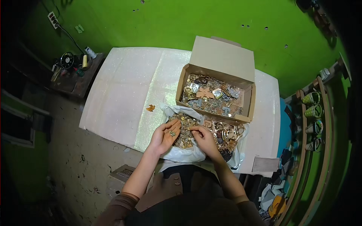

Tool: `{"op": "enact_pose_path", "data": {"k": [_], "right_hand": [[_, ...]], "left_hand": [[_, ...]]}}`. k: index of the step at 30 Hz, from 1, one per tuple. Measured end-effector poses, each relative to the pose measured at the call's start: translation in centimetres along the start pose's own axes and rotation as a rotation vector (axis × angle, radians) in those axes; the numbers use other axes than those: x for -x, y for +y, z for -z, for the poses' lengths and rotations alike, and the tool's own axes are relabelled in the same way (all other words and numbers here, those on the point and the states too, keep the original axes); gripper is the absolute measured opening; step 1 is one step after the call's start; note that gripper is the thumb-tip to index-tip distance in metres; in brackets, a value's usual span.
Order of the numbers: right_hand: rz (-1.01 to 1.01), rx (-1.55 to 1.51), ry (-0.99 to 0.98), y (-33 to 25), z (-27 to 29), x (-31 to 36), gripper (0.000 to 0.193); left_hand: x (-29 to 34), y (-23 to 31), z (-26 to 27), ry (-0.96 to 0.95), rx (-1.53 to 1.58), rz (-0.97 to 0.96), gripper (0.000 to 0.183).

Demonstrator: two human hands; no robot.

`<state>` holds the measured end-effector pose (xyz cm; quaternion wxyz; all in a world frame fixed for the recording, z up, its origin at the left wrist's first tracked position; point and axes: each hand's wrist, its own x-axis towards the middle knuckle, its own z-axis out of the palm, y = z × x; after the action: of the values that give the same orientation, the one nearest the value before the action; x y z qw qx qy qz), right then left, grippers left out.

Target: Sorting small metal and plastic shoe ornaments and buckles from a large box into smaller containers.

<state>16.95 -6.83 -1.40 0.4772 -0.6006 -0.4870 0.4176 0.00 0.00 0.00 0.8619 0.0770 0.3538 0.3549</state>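
My left hand (161,142) is turned palm up and cupped, holding a few small shiny metal pieces (172,133) near the fingers. Just to its right, my right hand (206,141) reaches over the pile with fingertips pinched; anything between them is too small to make out. Beneath both hands, a white plastic bag (180,155) lies opened around a heap of small gold and silver metal fittings (185,136). Beside my right hand, a second plastic-lined batch holds larger buckles and rings (227,132).
Behind the bags stands an open cardboard box (222,56) of mixed metal trims. An orange-brown scrap (150,108) lies on the pale sparkly table cover (117,83). A lined paper (266,164) is at the right edge. Left is a small table (77,84) with thread spools; right, a wooden rack (306,124) holds shoes.
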Motion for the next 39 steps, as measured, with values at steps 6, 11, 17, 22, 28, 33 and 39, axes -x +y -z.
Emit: {"op": "enact_pose_path", "data": {"k": [6,11,17,22,28,33,39], "right_hand": [[-0.049,-0.041,-0.021,-0.1,0.1,0.4,0.016],[-0.109,-0.098,-0.031,0.0,0.2,0.6,0.017],[-0.125,-0.103,-0.037,-0.9,0.4,0.7,0.017],[0.087,0.096,0.050,-2.1,0.5,0.8,0.016],[0.395,0.358,0.204,-3.6,0.0,0.8,0.019],[0.571,0.617,0.244,-3.9,-1.7,0.9,0.030],[0.436,0.752,0.199,-2.8,-2.9,1.6,0.039]], "left_hand": [[0.2,0.1,0.4,-0.078,0.129,0.044,0.041],[0.7,-0.5,-0.6,-0.043,-0.231,-0.090,0.045],[1.5,0.1,-1.3,-0.107,-0.341,-0.065,0.049],[2.4,0.4,-2.4,-0.191,-0.433,-0.103,0.053],[2.3,-0.2,-2.3,-0.115,-0.695,-0.225,0.050],[1.6,-0.7,-0.6,-0.111,-1.229,-0.571,0.042],[2.8,-1.2,-1.6,-0.149,-1.487,-0.694,0.041]]}}
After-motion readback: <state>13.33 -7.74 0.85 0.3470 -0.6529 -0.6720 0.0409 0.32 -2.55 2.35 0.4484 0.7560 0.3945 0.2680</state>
